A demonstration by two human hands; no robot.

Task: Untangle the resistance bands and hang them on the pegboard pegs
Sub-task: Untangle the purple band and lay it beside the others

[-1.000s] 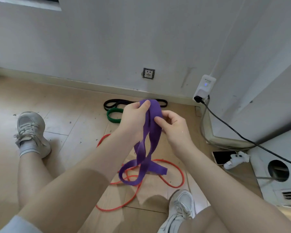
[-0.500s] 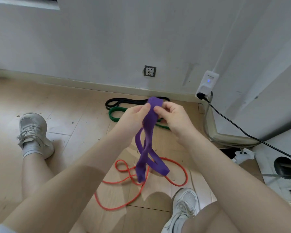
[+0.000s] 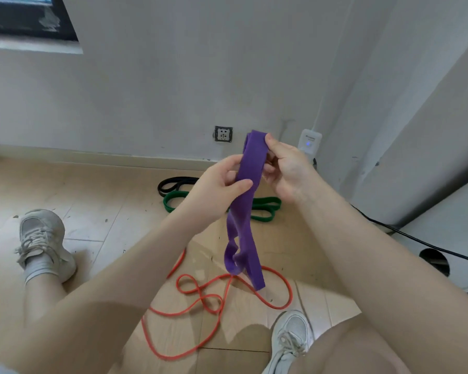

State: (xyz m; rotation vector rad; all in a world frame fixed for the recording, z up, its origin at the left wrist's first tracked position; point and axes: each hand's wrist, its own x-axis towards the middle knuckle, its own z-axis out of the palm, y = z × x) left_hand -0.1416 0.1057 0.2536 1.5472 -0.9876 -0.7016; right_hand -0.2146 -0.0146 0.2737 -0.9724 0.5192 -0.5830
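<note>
Twisted purple band (image 3: 247, 184) hangs above the orange band (image 3: 200, 300).

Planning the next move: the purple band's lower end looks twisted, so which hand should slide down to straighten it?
Left, probably. The left hand pinches the purple band lower down, nearer the twist, while the right hand holds the top fold as anchor.

The left forearm hides part of the flat green rubber resistance band (image 3: 265, 209) on the floor and most of the thin black rubber band (image 3: 170, 184) behind it. The thin orange-red rubber band (image 3: 227, 300) disappears under the same arm. The wide purple rubber resistance band (image 3: 250, 168) covers the right hand (image 3: 287, 168)'s fingertips. The black-framed window (image 3: 25, 17) is cut off by the top and left edges.
</note>
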